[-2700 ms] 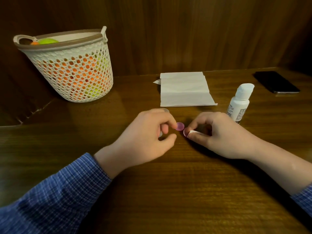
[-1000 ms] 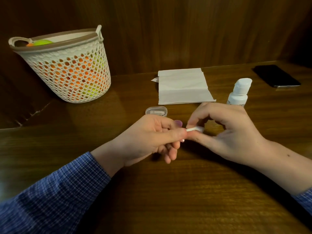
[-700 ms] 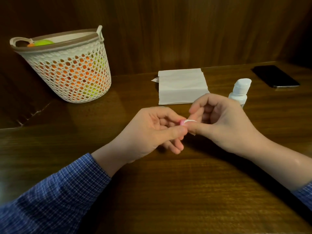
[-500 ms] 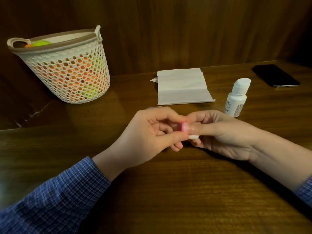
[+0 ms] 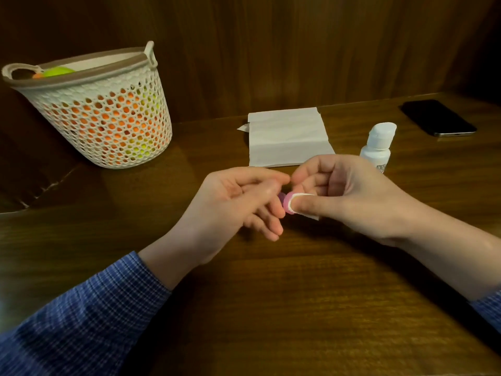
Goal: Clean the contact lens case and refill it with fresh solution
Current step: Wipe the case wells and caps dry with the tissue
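Observation:
My left hand [image 5: 238, 204] and my right hand [image 5: 349, 196] meet just above the wooden table [image 5: 271, 308]. The right hand pinches a small pink cap [image 5: 288, 204] with a scrap of white tissue [image 5: 303, 197] folded over my thumb and into the cap. A small purple cap [image 5: 282, 197] shows at the curled fingertips of the left hand, right against the pink one. The white solution bottle [image 5: 378, 143] stands upright behind my right hand, its lid closed. My left hand hides the clear lens case.
A folded white tissue [image 5: 287, 137] lies at the back middle. A white mesh basket [image 5: 95, 112] with orange and green things stands back left. A black phone [image 5: 437, 118] lies back right. A dark wooden wall closes off the rear.
My hands have stayed together over the table middle. The right hand has turned so that the pink cap's rim and the tissue over my thumb show. The clear case has gone behind my left hand.

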Available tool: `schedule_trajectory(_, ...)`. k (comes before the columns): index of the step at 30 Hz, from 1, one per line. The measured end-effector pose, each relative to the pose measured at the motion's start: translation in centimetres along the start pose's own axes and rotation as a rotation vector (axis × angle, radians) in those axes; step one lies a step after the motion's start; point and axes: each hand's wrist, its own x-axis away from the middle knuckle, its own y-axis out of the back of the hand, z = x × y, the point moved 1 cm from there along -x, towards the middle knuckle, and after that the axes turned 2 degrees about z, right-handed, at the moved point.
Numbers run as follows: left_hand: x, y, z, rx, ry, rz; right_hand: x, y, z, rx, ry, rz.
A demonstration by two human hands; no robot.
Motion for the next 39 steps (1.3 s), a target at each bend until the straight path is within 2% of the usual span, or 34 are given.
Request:
schedule_trajectory(2, -0.4, 0.2, 0.1, 0.099, 0.271, 0.017, 0.2, 0.2, 0.2, 0.203, 0.055, -0.032)
schedule_trajectory(4, -0.5, 0.3, 0.4, 0.105, 0.437, 0.109, 0.4, 0.0, 0.3, 0.331, 0.111, -0.038)
schedule_trajectory(11, -0.2, 0.3, 0.7, 0.178, 0.530, 0.298, 0.8, -0.7, 0.1, 0.432, 0.212, 0.038)
schedule_trajectory(15, -0.1, 0.4, 0.6, 0.255, 0.419, 0.281, 0.8, -0.6, 0.3, 0.357, 0.212, -0.067)
schedule_trajectory(18, -0.1, 0.1, 0.4, 0.088, 0.233, 0.220, 0.6, -0.2, 0.2, 0.160, 0.087, -0.059)
schedule_trajectory(21, 0.3, -0.3, 0.3, -0.258, -0.044, 0.135, 0.1, -0.3, -0.5, -0.230, -0.182, 0.068)
schedule_trajectory(23, 0.7, -0.5, 0.2, -0.384, -0.170, 0.121, -0.1, -0.4, -0.7, -0.441, -0.340, 0.191)
schedule_trajectory(28, 1.0, -0.7, 0.1, -0.711, -0.487, 0.057, -0.2, -0.2, -0.8, -0.765, -0.594, 0.439)
schedule_trajectory(31, 1.0, -1.0, 0.1, -0.783, -0.604, 0.026, -0.2, -0.1, -0.9, -0.828, -0.635, 0.506)
schedule_trajectory(35, 0.9, -1.0, 0.4, -0.831, -0.694, -0.033, -0.1, 0.0, -0.8, -0.827, -0.594, 0.549)
schedule_trajectory(37, 0.9, -1.0, 0.5, -0.801, -0.662, -0.061, -0.2, -0.1, -0.7, -0.762, -0.529, 0.467)
schedule_trajectory(39, 1.0, -1.0, 0.7, -0.733, -0.587, -0.066, -0.3, 0.0, -0.4, -0.597, -0.411, 0.343)
